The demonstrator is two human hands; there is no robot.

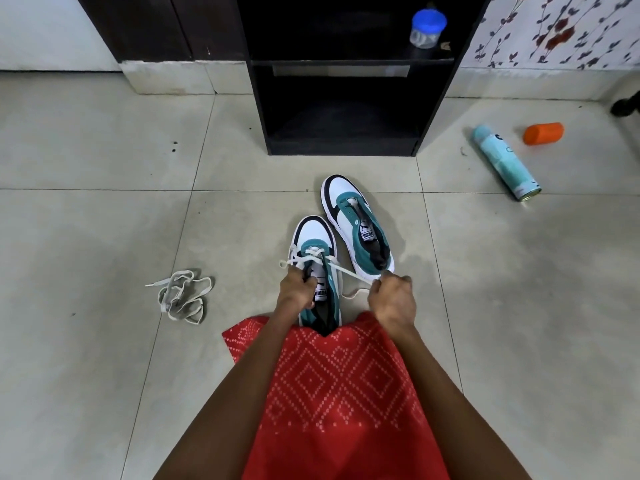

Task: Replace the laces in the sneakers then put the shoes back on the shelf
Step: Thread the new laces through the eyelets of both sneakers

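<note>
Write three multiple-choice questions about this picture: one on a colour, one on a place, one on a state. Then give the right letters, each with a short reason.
1. The lid of the jar on the shelf is: A. blue B. orange C. white.
2. The loose lace lies: A. on the shelf B. on the floor, left of the near sneaker C. under the jar.
3. The right hand: A. rests flat on the floor B. holds the jar C. pinches the threaded lace.
1 A: the lid shows blue. 2 B: it is heaped on the tiles. 3 C: its fingers curl round the taut lace.
</note>
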